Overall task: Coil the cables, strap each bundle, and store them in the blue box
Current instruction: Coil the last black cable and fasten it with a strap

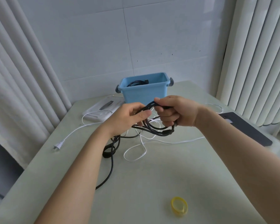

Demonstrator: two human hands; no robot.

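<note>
One cable seems done and two are not, as I read the table (152,183). At far left the white cable (71,133) lies loose. Its flat two-pin plug (58,145) rests on the table, and the thin, glossy cord wanders rightward in slack loops under the hands. It is neither coiled nor strapped. Just right of it is the tail of the black cable (111,167), which is thicker, round and rubbery. It runs up from the near edge through a twist to the left hand (128,117), whose thumb and fingers pinch a strand. Behind the hands stands the box (144,94), smooth pale blue plastic with grey handles, and a dark bundle (137,82) sits inside. The right hand (174,112) is clenched round several loops of the black cable, held above the table in front of the box. Coiling is perhaps half done, judging by the tail left. Nearer, to the right, a yellow strap (179,206), rolled into a ring, lies unused on the table.
</note>
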